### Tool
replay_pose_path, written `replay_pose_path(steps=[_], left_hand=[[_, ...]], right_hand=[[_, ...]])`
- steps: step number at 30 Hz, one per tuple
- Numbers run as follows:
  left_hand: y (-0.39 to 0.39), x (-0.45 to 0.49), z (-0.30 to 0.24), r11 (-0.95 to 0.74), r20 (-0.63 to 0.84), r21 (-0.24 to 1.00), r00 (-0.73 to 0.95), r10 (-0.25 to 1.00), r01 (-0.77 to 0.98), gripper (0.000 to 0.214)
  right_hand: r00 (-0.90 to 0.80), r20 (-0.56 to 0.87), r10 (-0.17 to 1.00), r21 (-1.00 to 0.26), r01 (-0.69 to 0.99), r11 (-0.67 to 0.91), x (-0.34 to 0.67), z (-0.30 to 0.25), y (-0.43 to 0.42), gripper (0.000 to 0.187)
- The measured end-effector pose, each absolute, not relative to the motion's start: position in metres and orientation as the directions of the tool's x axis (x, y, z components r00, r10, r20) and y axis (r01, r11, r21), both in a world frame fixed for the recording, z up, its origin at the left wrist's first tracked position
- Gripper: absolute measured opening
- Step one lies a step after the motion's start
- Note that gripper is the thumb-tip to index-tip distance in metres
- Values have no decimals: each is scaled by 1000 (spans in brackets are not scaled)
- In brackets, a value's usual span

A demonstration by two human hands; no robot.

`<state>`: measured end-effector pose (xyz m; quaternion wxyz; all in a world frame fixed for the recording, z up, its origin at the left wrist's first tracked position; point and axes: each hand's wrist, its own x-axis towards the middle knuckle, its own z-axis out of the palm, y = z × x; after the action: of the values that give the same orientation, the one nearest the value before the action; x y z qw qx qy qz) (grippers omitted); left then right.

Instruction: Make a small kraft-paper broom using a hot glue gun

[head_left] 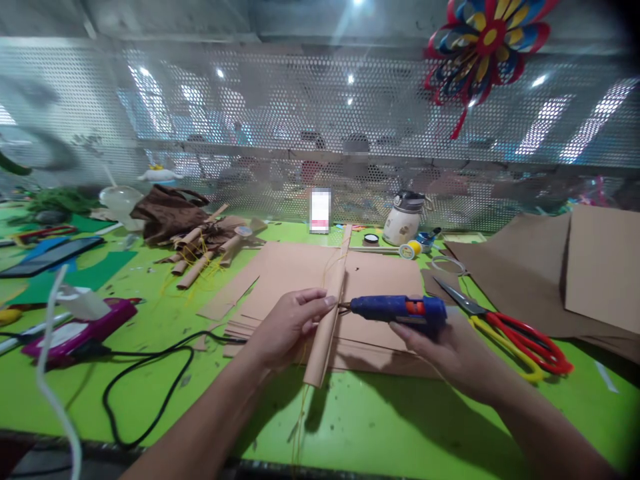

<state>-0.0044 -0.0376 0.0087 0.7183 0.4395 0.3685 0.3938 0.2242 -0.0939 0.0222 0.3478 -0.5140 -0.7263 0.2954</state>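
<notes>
A rolled brown paper tube [326, 337] is gripped near its middle by my left hand [285, 327], thumb on top. Yellow thread [301, 420] hangs from the tube's near end. My right hand [455, 353] is wrapped round a blue hot glue gun [400, 312], which points left. Its nozzle is at the tube's right edge, close to my left thumb; whether it touches cannot be made out. Beneath both hands lie stacked sheets of brown paper [385, 273].
Red and yellow scissors [520, 340] lie on the right, blades partly apart. Several finished rolls [200, 267] with yellow thread sit back left. A purple power strip [80, 330] and black cable [187, 373] occupy the left. Behind stand a phone [320, 211] and a white bottle [401, 220].
</notes>
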Motion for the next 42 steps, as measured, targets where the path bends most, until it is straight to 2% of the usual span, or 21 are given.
replay_pose_path(steps=[8, 16, 24, 32, 37, 42], left_hand=[[-37, -5, 8, 289, -176, 930, 416, 892, -227, 23], [-37, -6, 8, 321, -201, 915, 411, 889, -247, 26], [-35, -6, 8, 323, -216, 916, 386, 897, -237, 26], [-36, -6, 8, 320, -203, 921, 423, 883, -224, 27], [-37, -5, 9, 306, -192, 927, 427, 883, -217, 23], [-37, -4, 8, 302, -196, 929, 411, 891, -212, 24]], right_hand=[[-236, 225, 945, -790, 524, 319, 224, 20, -93, 25], [-290, 122, 949, -827, 500, 259, 228, 19, -101, 25], [-339, 101, 935, -826, 496, 269, 227, 19, -104, 27], [-246, 173, 954, -788, 547, 284, 227, 19, -94, 27], [-214, 214, 953, -798, 524, 297, 225, 19, -91, 25], [-238, 192, 952, -764, 573, 297, 225, 18, -95, 27]])
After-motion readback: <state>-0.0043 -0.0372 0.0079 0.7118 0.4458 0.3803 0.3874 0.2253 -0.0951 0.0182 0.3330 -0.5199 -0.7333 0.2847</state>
